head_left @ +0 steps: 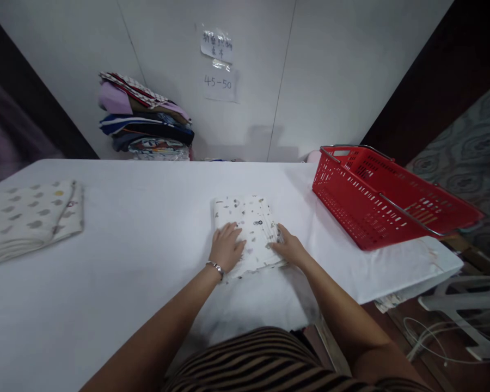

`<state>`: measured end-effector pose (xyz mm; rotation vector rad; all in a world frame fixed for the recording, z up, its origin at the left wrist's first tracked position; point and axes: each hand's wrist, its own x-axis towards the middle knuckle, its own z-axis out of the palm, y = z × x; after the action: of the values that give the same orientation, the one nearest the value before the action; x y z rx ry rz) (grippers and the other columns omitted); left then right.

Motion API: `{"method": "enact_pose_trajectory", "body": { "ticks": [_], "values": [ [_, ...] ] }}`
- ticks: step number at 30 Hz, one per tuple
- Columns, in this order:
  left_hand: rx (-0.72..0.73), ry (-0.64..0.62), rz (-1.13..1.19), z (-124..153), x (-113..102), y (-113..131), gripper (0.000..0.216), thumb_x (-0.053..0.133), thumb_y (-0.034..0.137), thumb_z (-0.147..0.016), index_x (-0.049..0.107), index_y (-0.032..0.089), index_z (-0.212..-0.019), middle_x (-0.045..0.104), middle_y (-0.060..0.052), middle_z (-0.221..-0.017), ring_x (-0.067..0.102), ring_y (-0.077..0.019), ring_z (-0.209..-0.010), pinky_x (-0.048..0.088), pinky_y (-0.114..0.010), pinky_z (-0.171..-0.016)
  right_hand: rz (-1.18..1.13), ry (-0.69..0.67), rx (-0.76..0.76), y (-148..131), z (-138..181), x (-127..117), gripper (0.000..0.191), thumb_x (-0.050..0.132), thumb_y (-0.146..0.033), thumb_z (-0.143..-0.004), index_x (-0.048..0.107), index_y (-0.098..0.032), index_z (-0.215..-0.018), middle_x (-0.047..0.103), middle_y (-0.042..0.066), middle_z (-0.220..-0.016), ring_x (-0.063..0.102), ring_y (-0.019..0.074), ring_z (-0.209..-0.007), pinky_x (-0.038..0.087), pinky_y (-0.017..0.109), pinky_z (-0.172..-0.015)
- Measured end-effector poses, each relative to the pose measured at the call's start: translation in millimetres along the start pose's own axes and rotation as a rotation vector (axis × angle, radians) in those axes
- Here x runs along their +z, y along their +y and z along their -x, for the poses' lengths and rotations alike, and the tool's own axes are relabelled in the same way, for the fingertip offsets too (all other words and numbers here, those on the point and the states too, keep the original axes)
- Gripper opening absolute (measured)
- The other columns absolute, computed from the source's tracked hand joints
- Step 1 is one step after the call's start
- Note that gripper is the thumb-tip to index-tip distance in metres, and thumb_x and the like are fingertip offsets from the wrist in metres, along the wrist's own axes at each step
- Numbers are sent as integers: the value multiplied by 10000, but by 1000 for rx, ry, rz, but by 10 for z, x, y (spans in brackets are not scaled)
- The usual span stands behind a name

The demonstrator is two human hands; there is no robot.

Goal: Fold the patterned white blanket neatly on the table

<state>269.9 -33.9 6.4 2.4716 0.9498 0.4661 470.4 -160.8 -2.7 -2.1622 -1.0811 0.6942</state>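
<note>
The white-covered table (139, 261) is cut off at its left, and part of its near edge is hidden by a striped top (265, 359). The red basket (341, 198) is set along the right edge, its contents hard to make out. By the left edge, a spotted cloth (28, 218) is cropped by the view. Beyond the far edge, the base of a stack of folded textiles (147, 122) is hidden. The folded printed cloth (249, 234) is laid between basket and spotted cloth, nearer the near edge. On its left side the left hand (227, 247) is laid flat, grip apart. Its right edge is touched by the right hand (289, 246), whose fingers are partly hidden; whether that grip is clamped cannot be told.
</note>
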Motion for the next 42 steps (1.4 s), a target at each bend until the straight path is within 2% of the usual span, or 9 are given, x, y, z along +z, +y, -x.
{"method": "enact_pose_trajectory", "body": {
  "ticks": [6,10,14,16,23,31,36,39,42],
  "values": [
    [-301,166,235,146,3,-294,528,512,399,-808,451,171,-1281,322,-109,-1453,287,-255,-1334,256,-391,-1091,-71,88,-3,24,-5,38,618,499,-324,-804,345,-176,-1384,579,68,-1218,572,207,-1028,422,319,-894],
    [-518,115,439,203,37,-338,617,549,435,-785,378,206,-1332,524,-100,-1293,547,-241,-1105,421,-384,-959,224,73,-15,-45,68,5,551,448,-352,-853,357,-160,-1361,593,109,-1185,575,222,-1012,407,313,-863],
    [-653,127,643,175,38,-344,598,599,401,-765,417,178,-1289,567,-105,-1246,571,-207,-1082,423,-329,-961,467,85,-51,-166,118,-13,364,369,-406,-897,547,-167,-1107,648,116,-1025,596,232,-926,405,292,-751],
    [-694,109,690,158,24,-341,582,605,385,-767,429,159,-1274,574,-117,-1237,563,-205,-1097,413,-323,-975,517,91,-27,-187,113,-17,357,330,-415,-914,567,-173,-1026,662,110,-942,608,224,-861,395,280,-698],
    [-692,57,656,155,-36,-296,614,638,376,-743,436,135,-1269,586,-138,-1213,573,-235,-1075,420,-364,-965,402,55,-10,-120,43,-65,316,306,-315,-936,536,-182,-1107,663,94,-991,604,189,-914,388,240,-716],
    [-705,-53,602,129,-107,-246,554,641,470,-713,531,134,-1138,634,-134,-1129,602,-254,-1011,462,-376,-893,698,3,33,-179,17,-58,415,245,-395,-947,554,-138,-1052,656,150,-893,622,247,-849,407,322,-720],
    [-704,-97,630,67,-71,-198,533,674,477,-672,557,126,-1056,638,-145,-1120,611,-256,-988,475,-356,-863,550,74,50,-142,10,-27,458,317,-511,-903,577,-162,-1045,638,142,-1023,600,252,-941,417,318,-752],
    [-709,-61,637,57,-26,-141,551,695,455,-653,544,125,-1068,635,-149,-1123,612,-253,-980,477,-351,-854,425,52,81,-97,-16,-74,473,389,-516,-873,550,-161,-1141,648,135,-1028,602,253,-951,423,312,-760],
    [-719,-30,692,43,-89,-151,521,701,388,-656,535,134,-1079,649,-132,-1096,628,-230,-933,502,-322,-786,275,12,133,-85,-1,-87,611,473,-531,-829,451,-129,-1289,643,150,-1054,602,256,-963,435,321,-786]
  ]
}}
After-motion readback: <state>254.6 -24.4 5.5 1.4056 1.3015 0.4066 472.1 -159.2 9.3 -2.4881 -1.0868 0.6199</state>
